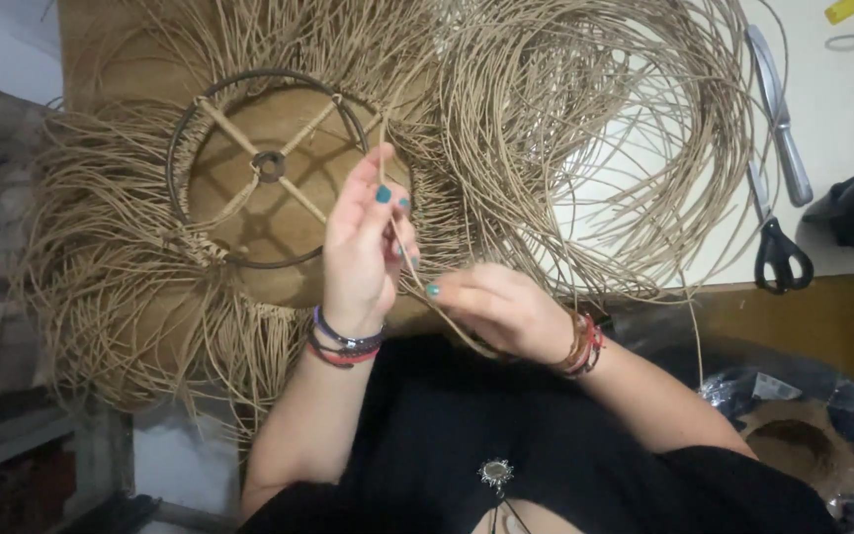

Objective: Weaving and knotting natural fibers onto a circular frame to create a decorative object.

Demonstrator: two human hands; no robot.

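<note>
Two hands: both pinching one tan reed strand [417, 282], held above the dark lap
Left hand [360, 242]: pointing fingers-up, thumb and fingertips closing on the strand
Right hand [501, 307]: lying sideways, gripping the strand's lower end
One round wire frame [180, 158]: sitting behind, fringed with loose reeds
One pair of scissors [778, 252], one knife [778, 114]: lying on the white table [842, 99]
</note>
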